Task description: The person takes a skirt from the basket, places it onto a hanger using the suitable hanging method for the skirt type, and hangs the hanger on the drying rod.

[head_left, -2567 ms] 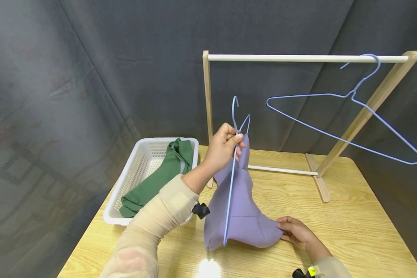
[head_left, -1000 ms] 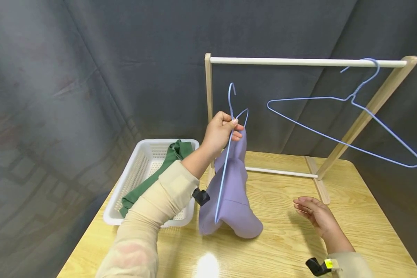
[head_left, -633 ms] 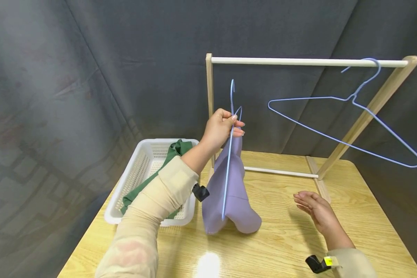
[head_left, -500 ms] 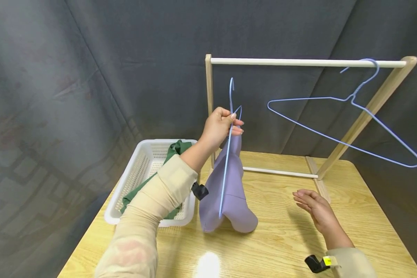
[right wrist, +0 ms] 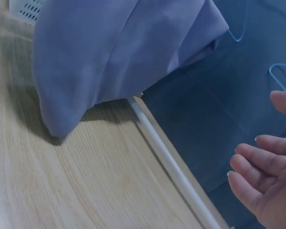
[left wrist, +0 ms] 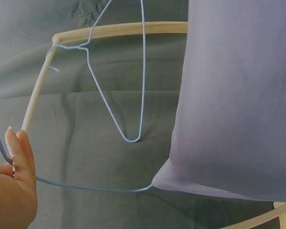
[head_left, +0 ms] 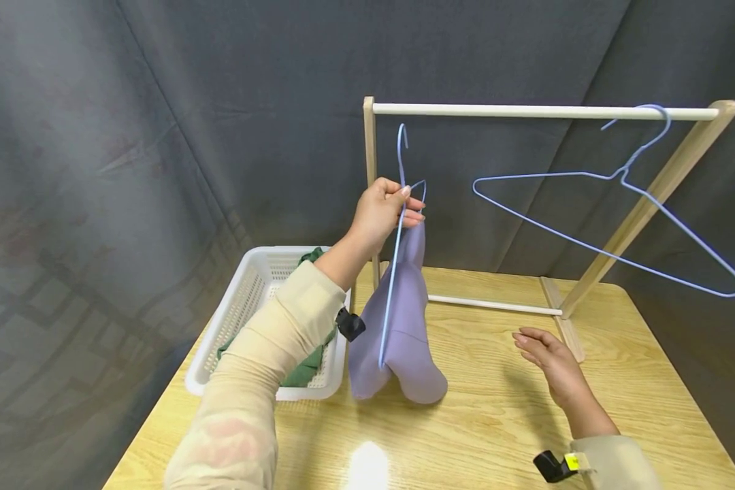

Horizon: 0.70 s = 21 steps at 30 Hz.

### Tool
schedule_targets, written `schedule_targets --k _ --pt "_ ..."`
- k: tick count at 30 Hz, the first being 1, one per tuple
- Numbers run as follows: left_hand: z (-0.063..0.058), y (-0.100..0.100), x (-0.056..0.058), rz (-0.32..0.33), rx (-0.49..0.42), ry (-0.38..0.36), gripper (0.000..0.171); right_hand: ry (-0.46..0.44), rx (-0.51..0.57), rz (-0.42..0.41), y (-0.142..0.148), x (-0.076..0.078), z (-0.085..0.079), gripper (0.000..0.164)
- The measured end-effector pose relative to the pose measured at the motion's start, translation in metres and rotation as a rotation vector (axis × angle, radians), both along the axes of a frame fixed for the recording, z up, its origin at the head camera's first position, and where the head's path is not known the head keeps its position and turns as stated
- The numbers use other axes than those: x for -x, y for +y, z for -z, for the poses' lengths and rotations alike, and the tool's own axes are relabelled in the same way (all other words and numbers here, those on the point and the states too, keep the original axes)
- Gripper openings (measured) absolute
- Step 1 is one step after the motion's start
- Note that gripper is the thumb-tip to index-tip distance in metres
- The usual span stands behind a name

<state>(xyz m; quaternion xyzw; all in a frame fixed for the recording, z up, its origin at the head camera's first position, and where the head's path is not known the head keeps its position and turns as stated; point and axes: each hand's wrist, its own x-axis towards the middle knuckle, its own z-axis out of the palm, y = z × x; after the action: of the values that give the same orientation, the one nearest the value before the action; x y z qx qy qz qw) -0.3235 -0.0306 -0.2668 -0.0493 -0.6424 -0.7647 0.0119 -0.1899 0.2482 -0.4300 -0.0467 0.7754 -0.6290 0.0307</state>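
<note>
1. Fingers (head_left: pixel 414 203) of the left hand (head_left: pixel 376 209) are pinched on the blue hanger (head_left: pixel 392 275) just under its hook, going by the head view. The purple garment (head_left: pixel 407 340) is hung from it, near the left end of the rack (head_left: pixel 496 111) and just beside the white basket (head_left: pixel 217 323). For this bit (looks like steadying a loaded hanger, imo), the grip is best kept snug at the neck and the tilt kept small, so the fabric doesn't get slid off. The right hand (head_left: pixel 554 364) is held over the table (head_left: pixel 484 435), well apart from the garment, with nothing gripped.

2. Left wrist view: the same pinch is caught at the edge, partly cut off. The wire can be followed from the hand to a corner of the garment, where it's lost from sight. How hard it's being squeezed can't be told.

3. Right wrist view: the fingers are loosely spread, a bit bent, with nothing held. Whether the table is touched by the garment's lowest corner can't be told; if it drags, the hem could be guided by this free hand.
</note>
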Motion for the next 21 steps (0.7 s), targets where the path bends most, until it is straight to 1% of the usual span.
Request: schedule_targets --k 2,3,4,5,6,7,8,9,10,11,12,13,14,15,16,17,19,21 --pt "0.017 0.0 0.028 -0.014 -0.001 -0.017 0.015 -0.005 -0.045 0.005 -0.001 -0.001 -0.002 0.05" --pt "0.025 0.0 0.042 -0.021 -0.008 -0.005 0.016 -0.008 -0.065 0.006 -0.002 -0.001 -0.003 0.052" --pt "0.024 0.001 0.042 -0.022 -0.016 -0.007 0.016 -0.011 -0.089 0.007 -0.002 -0.002 -0.004 0.054" --pt "0.031 0.001 0.053 -0.027 -0.017 0.003 0.019 -0.012 -0.11 0.006 -0.003 -0.002 -0.005 0.055" --pt "0.006 0.002 0.024 -0.048 0.004 -0.019 0.017 -0.013 -0.125 0.003 -0.004 -0.002 -0.006 0.055" --pt "0.003 0.003 0.022 -0.054 0.008 -0.019 0.017 -0.015 -0.133 -0.001 -0.004 -0.002 -0.007 0.056" --pt "-0.006 0.002 0.011 -0.053 0.006 -0.019 0.014 -0.014 -0.142 -0.006 -0.005 -0.002 -0.008 0.057" --pt "0.003 0.001 0.024 -0.027 -0.026 0.012 0.014 -0.01 -0.152 -0.009 -0.006 -0.003 -0.009 0.057" --pt "0.0 0.0 0.021 -0.019 -0.026 0.015 0.017 -0.007 -0.162 -0.01 -0.006 -0.003 -0.01 0.057" --pt "0.005 -0.001 0.028 -0.022 -0.018 0.024 0.02 -0.001 -0.17 -0.011 -0.007 -0.003 -0.011 0.057" --pt "0.002 -0.001 0.025 -0.021 -0.013 0.027 0.02 0.003 -0.176 -0.012 -0.007 -0.003 -0.011 0.057" --pt "0.006 -0.002 0.032 -0.029 -0.005 0.04 0.022 0.011 -0.185 -0.009 -0.008 -0.003 -0.012 0.057" --pt "0.0 -0.002 0.027 -0.036 0.006 0.04 0.02 0.02 -0.194 -0.008 -0.008 -0.004 -0.012 0.056" --pt "0.0 -0.003 0.028 -0.039 0.007 0.053 0.021 0.028 -0.21 -0.008 -0.009 -0.004 -0.012 0.056" --pt "-0.017 -0.002 0.007 -0.065 0.044 0.038 0.02 0.034 -0.224 -0.01 -0.01 -0.005 -0.012 0.056" --pt "-0.023 -0.002 0.001 -0.074 0.056 0.021 0.017 0.041 -0.239 -0.014 -0.011 -0.006 -0.011 0.056" --pt "-0.032 -0.002 -0.008 -0.072 0.06 0.014 0.014 0.048 -0.262 -0.026 -0.014 -0.008 -0.011 0.056" --pt "-0.037 -0.003 -0.011 -0.06 0.064 0.005 0.013 0.048 -0.277 -0.041 -0.017 -0.009 -0.01 0.057"
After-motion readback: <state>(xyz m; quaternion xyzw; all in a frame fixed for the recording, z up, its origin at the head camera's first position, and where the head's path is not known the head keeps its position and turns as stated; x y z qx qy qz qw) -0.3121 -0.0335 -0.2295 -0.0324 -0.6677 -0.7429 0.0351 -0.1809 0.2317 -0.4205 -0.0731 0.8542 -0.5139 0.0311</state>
